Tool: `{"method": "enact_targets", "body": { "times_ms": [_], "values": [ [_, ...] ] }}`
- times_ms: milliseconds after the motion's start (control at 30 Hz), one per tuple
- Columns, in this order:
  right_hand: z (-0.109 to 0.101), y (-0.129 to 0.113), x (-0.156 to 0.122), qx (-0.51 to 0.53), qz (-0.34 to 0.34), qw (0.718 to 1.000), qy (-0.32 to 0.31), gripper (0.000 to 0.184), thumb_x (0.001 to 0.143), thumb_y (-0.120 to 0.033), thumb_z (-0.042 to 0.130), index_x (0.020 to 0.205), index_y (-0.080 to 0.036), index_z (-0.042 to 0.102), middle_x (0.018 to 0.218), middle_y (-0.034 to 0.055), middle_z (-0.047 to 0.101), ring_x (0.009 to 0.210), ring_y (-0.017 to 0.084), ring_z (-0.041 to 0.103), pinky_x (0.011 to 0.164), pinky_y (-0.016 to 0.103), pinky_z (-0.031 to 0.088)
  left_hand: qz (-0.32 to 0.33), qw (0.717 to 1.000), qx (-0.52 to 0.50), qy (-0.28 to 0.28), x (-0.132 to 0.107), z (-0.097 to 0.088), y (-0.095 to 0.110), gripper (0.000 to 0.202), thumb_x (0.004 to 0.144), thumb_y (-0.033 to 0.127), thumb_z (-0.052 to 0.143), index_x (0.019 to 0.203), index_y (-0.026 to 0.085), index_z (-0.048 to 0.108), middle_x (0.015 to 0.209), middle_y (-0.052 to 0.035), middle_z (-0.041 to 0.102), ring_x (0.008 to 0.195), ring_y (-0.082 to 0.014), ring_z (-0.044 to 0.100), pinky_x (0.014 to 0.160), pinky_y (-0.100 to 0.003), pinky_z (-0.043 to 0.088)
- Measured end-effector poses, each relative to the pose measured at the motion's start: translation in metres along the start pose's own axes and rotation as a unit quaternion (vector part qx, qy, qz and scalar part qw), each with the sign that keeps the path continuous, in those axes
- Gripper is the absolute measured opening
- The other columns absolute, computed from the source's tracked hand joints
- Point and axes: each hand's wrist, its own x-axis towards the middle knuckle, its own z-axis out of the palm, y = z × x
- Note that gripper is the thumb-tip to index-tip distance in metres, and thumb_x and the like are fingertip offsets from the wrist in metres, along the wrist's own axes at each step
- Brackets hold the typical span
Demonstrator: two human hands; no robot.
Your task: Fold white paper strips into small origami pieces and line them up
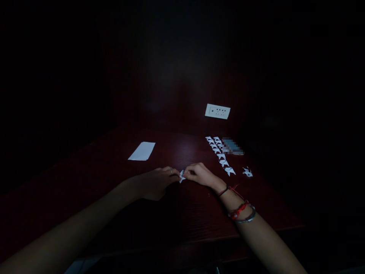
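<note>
My left hand (pixel 155 182) and my right hand (pixel 201 175) meet over the middle of a dark red wooden table (pixel 182 220). Between their fingertips they pinch a small white folded paper piece (pixel 181 176). Both hands have their fingers closed on it. A ring shows on my left hand, and my right wrist wears red threads and a metal bangle (pixel 242 213). To the right of my right hand lies a row of several small folded white paper pieces (pixel 221 154).
A white paper sheet (pixel 142 151) lies at the far left of the table. A lone crumpled paper bit (pixel 247 172) sits at the right. A blurred flat object (pixel 232 146) lies behind the row. A white wall socket plate (pixel 217 111) is on the dark wall.
</note>
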Motion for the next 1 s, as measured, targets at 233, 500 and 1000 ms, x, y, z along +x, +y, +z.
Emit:
{"method": "enact_targets", "body": {
  "times_ms": [233, 500, 1000],
  "values": [
    [0.001, 0.001, 0.000, -0.004, 0.006, 1.000, 0.006, 0.017, 0.075, -0.024, 0.046, 0.077, -0.012, 0.058, 0.066, -0.0001, 0.056, 0.058, 0.006, 0.047, 0.055, 0.015, 0.033, -0.023, 0.999, -0.029, 0.000, 0.000, -0.002, 0.005, 0.054, 0.065, 0.010, 0.042, 0.117, 0.020, 0.033, 0.116, -0.0047, 0.042, 0.102, -0.0201, 0.040, 0.085, -0.033, 0.031],
    [0.003, 0.000, 0.002, 0.008, 0.013, 1.000, 0.007, 0.017, 0.075, -0.026, 0.045, 0.077, -0.012, 0.056, 0.067, -0.0001, 0.055, 0.059, 0.006, 0.047, 0.055, 0.015, 0.033, -0.020, 1.000, -0.019, -0.011, -0.001, -0.005, 0.008, 0.056, 0.062, 0.011, 0.045, 0.116, 0.024, 0.037, 0.121, -0.0014, 0.037, 0.106, -0.0203, 0.036, 0.087, -0.033, 0.029],
    [-0.023, -0.001, -0.014, -0.045, -0.074, 0.996, -0.015, 0.017, 0.076, -0.021, 0.047, 0.087, -0.016, 0.060, 0.082, 0.0035, 0.057, 0.075, 0.010, 0.051, 0.069, 0.020, 0.037, -0.001, 0.999, -0.035, 0.017, 0.000, 0.006, -0.005, 0.049, 0.067, 0.011, 0.041, 0.113, 0.027, 0.040, 0.121, 0.0018, 0.038, 0.108, -0.0174, 0.035, 0.087, -0.031, 0.029]
  ]
}}
